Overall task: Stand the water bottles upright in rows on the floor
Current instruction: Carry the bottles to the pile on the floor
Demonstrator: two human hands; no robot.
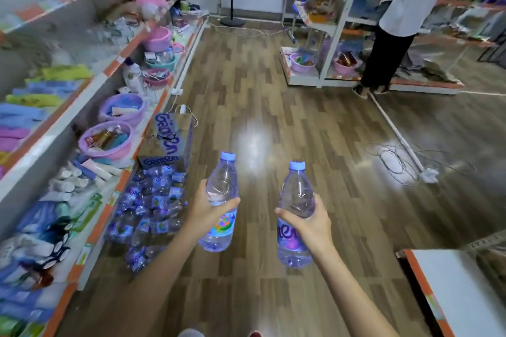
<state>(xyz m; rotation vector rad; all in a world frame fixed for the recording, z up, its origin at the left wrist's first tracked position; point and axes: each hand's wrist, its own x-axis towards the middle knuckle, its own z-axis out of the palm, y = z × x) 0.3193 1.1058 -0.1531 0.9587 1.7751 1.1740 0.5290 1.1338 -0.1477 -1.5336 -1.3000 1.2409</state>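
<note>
2 bottles in hand, both upright and off the floor: left hand (204,212) wraps the left bottle (220,205) at mid-body, right hand (310,223) wraps the right bottle (295,216) the same way. Remaining stock, a heap of bottles (149,210), lies on its sides just left of the left hand, below a cardboard box (167,142). Wood floor (273,123) ahead of both hands looks free. Suggest: lower straight down, bases flat, caps up, side by side to start the row, release only once steady.
</note>
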